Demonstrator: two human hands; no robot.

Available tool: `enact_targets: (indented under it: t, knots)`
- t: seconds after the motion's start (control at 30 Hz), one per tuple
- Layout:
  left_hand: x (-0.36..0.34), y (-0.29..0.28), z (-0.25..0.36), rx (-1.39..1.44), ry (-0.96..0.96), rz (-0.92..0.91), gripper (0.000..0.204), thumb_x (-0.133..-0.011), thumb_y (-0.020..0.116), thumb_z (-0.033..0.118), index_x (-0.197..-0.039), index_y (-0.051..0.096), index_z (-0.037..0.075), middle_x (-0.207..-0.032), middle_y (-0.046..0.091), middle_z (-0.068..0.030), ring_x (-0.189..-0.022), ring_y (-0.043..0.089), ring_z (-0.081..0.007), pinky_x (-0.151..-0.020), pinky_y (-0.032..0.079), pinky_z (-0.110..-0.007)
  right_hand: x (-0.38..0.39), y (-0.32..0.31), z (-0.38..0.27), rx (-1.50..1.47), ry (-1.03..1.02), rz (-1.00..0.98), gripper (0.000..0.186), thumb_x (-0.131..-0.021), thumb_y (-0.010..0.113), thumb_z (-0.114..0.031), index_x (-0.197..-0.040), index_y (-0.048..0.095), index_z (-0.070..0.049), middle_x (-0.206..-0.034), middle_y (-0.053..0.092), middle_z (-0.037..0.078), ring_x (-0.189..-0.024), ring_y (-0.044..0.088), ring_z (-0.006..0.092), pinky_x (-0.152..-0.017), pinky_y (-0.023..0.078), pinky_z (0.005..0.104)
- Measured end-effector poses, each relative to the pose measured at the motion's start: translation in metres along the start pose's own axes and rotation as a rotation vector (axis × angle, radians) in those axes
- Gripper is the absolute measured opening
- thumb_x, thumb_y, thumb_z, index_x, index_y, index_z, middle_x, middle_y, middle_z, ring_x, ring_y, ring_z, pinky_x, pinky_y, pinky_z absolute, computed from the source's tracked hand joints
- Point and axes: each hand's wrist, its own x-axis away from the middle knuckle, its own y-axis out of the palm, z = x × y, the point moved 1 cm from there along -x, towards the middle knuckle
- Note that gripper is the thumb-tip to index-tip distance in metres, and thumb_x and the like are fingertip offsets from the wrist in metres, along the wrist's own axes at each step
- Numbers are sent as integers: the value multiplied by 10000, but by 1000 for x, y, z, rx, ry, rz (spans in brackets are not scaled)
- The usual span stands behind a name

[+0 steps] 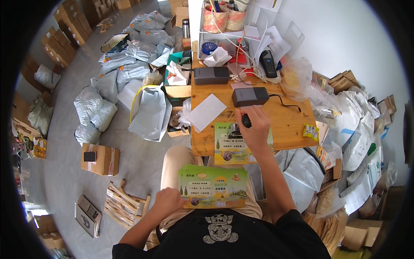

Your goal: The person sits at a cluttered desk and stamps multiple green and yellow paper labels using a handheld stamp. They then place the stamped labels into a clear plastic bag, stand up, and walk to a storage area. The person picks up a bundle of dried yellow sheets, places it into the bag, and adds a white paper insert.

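On my lap rests a stack of green-yellow printed sheets [224, 185], with my left hand [169, 199] closed at its lower left edge. My right hand [255, 126] is over the desk's front part, fingers curled round a small black handheld object [246, 121]. Under it lies another green printed sheet [230, 153], with a silver-and-black item on it, partly hidden by that hand. Just beyond my right hand is a dark grey rectangular device [248, 96] with a cable. A white paper [207, 111] lies to the left.
A wooden desk [293, 127] carries another grey device [211, 75], a phone handset [268, 63] and white shelving. Grey sacks [94, 108] and a carton [98, 168] sit on the left floor, near bundled wood [123, 205]. Plastic bags [358, 138] crowd the right.
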Motion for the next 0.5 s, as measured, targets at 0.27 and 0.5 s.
enact_targets:
  t: [0.27, 0.5]
  knots:
    - [-81, -20, 45, 934, 100, 277, 277, -847, 620, 218, -747, 667, -36, -577, 630, -89, -504, 602, -133, -458, 459, -256, 25, 22, 9, -53, 21, 28, 200, -739, 690, 13, -691, 497, 4, -613, 467, 118, -557, 477, 294, -538, 374, 374]
    - [-120, -3, 75, 1043, -75, 241, 260, -824, 658, 185, -718, 647, -52, -554, 621, -97, -501, 634, -146, -437, 483, -250, -14, -19, -14, -64, 61, 67, 163, -721, 705, -17, -713, 543, -37, -653, 517, 91, -573, 510, 277, -515, 379, 346]
